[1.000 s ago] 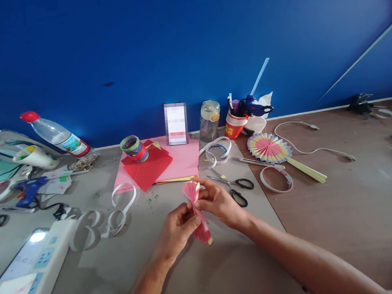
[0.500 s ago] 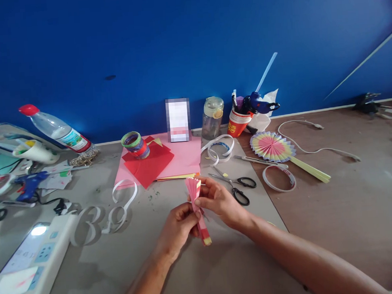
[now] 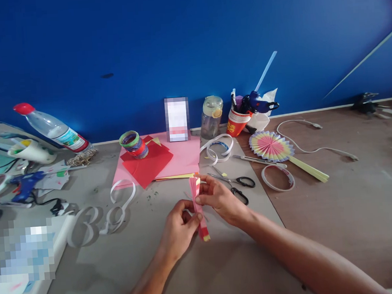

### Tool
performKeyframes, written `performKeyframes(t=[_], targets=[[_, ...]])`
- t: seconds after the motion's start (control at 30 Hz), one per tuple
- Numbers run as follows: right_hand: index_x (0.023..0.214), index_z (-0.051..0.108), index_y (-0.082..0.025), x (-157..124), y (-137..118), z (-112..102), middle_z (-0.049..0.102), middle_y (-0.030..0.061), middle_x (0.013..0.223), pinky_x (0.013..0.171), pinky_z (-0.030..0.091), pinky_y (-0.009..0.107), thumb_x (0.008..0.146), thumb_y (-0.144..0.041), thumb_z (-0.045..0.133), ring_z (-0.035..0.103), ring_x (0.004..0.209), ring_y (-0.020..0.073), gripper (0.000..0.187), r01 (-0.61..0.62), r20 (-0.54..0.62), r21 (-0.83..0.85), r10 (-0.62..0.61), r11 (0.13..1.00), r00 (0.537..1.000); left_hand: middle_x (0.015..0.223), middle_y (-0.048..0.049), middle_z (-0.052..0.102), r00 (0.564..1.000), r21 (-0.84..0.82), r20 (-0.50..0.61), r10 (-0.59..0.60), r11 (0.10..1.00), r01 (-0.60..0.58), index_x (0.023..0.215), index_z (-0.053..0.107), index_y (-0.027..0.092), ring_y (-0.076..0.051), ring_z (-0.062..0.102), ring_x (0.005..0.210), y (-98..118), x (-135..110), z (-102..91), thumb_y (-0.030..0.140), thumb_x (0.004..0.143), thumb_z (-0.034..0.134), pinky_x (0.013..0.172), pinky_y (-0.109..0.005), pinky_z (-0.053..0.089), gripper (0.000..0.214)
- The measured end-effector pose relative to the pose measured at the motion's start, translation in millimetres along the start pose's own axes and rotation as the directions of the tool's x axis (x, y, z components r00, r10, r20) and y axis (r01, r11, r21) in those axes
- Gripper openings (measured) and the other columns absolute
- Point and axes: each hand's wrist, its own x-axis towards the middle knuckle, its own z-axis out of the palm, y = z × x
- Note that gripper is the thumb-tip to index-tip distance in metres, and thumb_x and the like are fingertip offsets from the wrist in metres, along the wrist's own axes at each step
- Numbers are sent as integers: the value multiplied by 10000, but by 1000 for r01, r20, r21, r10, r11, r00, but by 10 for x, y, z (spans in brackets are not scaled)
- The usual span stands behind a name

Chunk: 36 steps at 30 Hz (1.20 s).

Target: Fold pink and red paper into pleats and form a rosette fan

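Observation:
A narrow pleated strip of folded paper (image 3: pixel 198 205), pink with red and yellow ends, stands between my hands above the grey table mat. My left hand (image 3: pixel 181 226) pinches its lower half between thumb and fingers. Higher up, my right hand (image 3: pixel 220 199) grips the same folded paper from the right. A thin, thread-like piece shows at the paper's middle, too fine to name. Black-handled scissors (image 3: pixel 243 182) lie just past my right hand. Behind the paper are pink sheets (image 3: pixel 186 159) with a red sheet (image 3: pixel 150 166) on top.
A finished-looking paper fan (image 3: pixel 271 146) with a yellow handle lies right, near a tape roll (image 3: pixel 278 178) and a utility knife (image 3: pixel 259 160). Curled white strips (image 3: pixel 116 215) are at left. A plastic bottle (image 3: pixel 58 129), jar (image 3: pixel 211 117) and red cup (image 3: pixel 237 122) stand along the blue wall.
The pleats at the top of the folded paper, slightly fanned before, are now pressed closer together. Both hands keep hold of it, with small finger shifts. The view has moved slightly.

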Motion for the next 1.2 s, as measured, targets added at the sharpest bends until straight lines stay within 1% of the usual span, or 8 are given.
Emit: performKeyframes(t=[0.13, 0.23, 0.43, 0.53, 0.6, 0.8, 1.07, 1.2], targets=[[1201, 411, -168, -46, 12, 66, 553, -59, 687, 576, 367, 244, 641, -138, 647, 499, 597, 101, 609, 101, -50, -209, -114, 973, 992, 547, 61, 476, 1000, -34, 16, 15, 999, -14, 738, 592, 164, -74, 392, 487, 55, -32, 16, 272, 731, 647, 477, -195, 309, 122], [1207, 414, -181, -83, 33, 99, 537, -62, 698, 620, 389, 255, 672, -95, 586, 507, 642, 105, 568, 176, -60, -363, -212, 915, 976, 541, 62, 487, 997, -165, 72, -25, 986, 37, 715, 570, 165, -69, 408, 474, 68, -26, 0, 287, 721, 660, 473, -195, 315, 152], [1177, 467, -211, -130, 33, 81, 545, -20, 824, 736, 442, 287, 692, -66, 566, 530, 771, 120, 515, 310, 119, -399, -287, 863, 951, 479, 65, 479, 960, -445, 219, -173, 858, 257, 602, 499, 163, -42, 365, 401, 75, 35, -60, 247, 609, 728, 416, -183, 249, 243], [1190, 483, -213, -125, 8, 43, 553, 4, 891, 797, 445, 311, 709, -83, 589, 537, 835, 132, 509, 370, 238, -392, -295, 843, 925, 461, 71, 467, 946, -507, 255, -201, 805, 308, 604, 492, 163, -36, 350, 380, 78, 36, -62, 209, 591, 719, 407, -183, 232, 232], [1183, 485, -213, -106, 1, 27, 557, 4, 880, 779, 451, 304, 714, -88, 591, 542, 824, 131, 496, 367, 257, -373, -285, 852, 923, 481, 68, 477, 949, -507, 265, -169, 813, 286, 626, 499, 161, -39, 368, 393, 73, 19, -54, 218, 605, 729, 414, -184, 253, 238], [1100, 450, -198, -47, 24, 34, 516, -40, 742, 608, 423, 242, 683, -79, 559, 512, 650, 95, 447, 267, 102, -375, -247, 888, 964, 557, 44, 517, 965, -389, 263, -11, 914, 116, 753, 562, 144, -66, 458, 472, 33, -37, -39, 389, 706, 726, 486, -199, 351, 298], [1199, 399, -232, -59, 91, -58, 528, -5, 855, 720, 456, 281, 756, -49, 515, 528, 762, 114, 493, 469, 219, -548, -421, 693, 880, 607, 2, 554, 944, -449, 327, 35, 885, 123, 876, 641, 129, -81, 460, 518, 7, -28, -96, 500, 765, 645, 516, -208, 356, 387], [1254, 348, -242, -59, 94, -89, 535, 3, 887, 729, 463, 282, 775, -31, 496, 532, 780, 114, 544, 521, 276, -563, -449, 642, 850, 569, -9, 557, 944, -418, 330, 0, 897, 146, 863, 665, 117, -79, 460, 486, 30, 0, -134, 554, 784, 589, 501, -208, 340, 451]])
